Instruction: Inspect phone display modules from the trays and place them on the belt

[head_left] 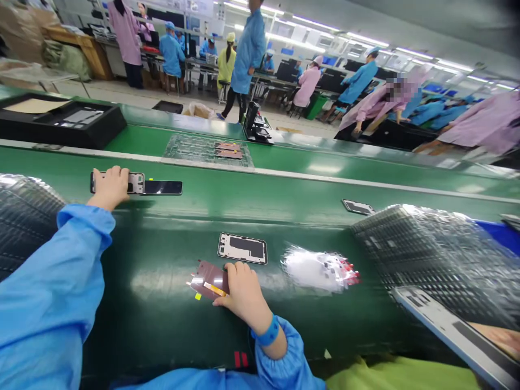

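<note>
My left hand reaches to the far side of the green worktop, its fingers closed over a phone frame. That frame overlaps a dark phone screen with a small yellow tab. Closer to me, my right hand grips the right edge of a brownish phone display panel. An orange flex strip and a yellow tab show on the panel. Just beyond it lies another phone frame, pale with dark areas, apart from both hands.
Clear plastic trays are stacked at left and right. A pile of clear film pieces with red ends lies between. At lower right, another person's hand is beside a phone frame. A black box stands behind.
</note>
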Action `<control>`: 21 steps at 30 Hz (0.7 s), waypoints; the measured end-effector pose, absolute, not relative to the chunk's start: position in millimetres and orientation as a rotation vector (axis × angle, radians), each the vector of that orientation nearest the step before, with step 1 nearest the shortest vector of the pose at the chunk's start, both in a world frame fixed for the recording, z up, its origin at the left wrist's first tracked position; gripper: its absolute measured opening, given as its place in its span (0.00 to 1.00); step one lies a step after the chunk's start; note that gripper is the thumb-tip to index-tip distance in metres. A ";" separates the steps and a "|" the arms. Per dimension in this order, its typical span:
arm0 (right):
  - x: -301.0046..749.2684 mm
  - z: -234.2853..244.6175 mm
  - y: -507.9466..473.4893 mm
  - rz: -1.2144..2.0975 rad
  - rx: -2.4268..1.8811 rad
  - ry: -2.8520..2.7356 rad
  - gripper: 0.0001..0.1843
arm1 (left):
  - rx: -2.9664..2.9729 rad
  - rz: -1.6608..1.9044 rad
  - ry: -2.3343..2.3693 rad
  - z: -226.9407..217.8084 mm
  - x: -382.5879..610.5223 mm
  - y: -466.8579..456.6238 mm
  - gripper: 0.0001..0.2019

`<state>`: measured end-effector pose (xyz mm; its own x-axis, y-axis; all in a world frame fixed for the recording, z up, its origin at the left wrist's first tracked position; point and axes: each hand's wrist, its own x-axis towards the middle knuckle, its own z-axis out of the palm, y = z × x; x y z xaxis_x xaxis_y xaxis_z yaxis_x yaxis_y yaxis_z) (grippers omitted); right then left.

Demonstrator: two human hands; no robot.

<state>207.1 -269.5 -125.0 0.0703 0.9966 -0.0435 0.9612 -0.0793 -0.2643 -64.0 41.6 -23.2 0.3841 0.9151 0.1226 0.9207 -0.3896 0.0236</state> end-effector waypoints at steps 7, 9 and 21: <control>206.1 -119.1 -265.9 0.399 -2.239 -1.976 0.38 | -2.803 0.173 -1.378 -53.6 -31.2 -63.7 0.33; 204.4 -116.1 -265.8 0.404 -2.261 -1.962 0.38 | -2.866 0.348 -1.309 -67.2 -28.8 -90.0 0.35; 224.6 -116.1 -272.3 0.892 -1.905 -1.620 0.11 | -3.116 -0.068 -1.760 -74.0 -38.6 -166.1 0.25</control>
